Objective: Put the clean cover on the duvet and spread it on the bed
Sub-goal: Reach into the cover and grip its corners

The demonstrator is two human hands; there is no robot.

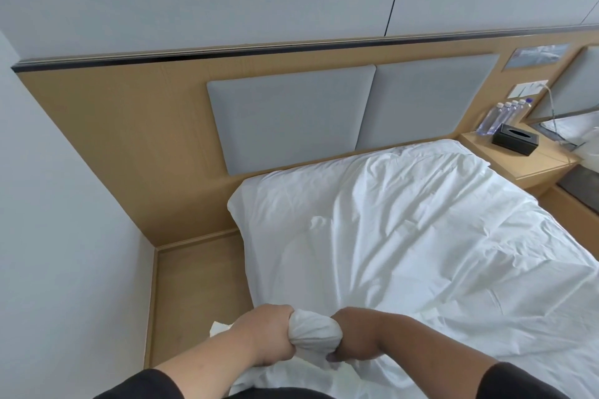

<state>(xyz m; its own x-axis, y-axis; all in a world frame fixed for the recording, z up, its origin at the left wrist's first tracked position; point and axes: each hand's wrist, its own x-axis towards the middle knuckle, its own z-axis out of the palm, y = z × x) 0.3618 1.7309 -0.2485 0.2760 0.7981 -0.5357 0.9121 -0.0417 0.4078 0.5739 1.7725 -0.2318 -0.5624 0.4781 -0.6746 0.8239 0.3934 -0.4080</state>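
Observation:
A white, wrinkled duvet (405, 236) in its cover lies spread over the bed, reaching up to the headboard. At the near left edge a bunched wad of the white fabric (312, 332) is held between both hands. My left hand (269, 334) grips the wad from the left with curled fingers. My right hand (355, 337) grips it from the right, fingers tucked under the cloth. Both forearms come in from the bottom of the view in dark sleeves.
A wooden headboard with two grey pads (340, 113) stands behind the bed. A bedside table (525, 162) at right carries a black tissue box (515, 139) and several water bottles (502, 115). A narrow strip of wooden floor (194, 295) runs between bed and left wall.

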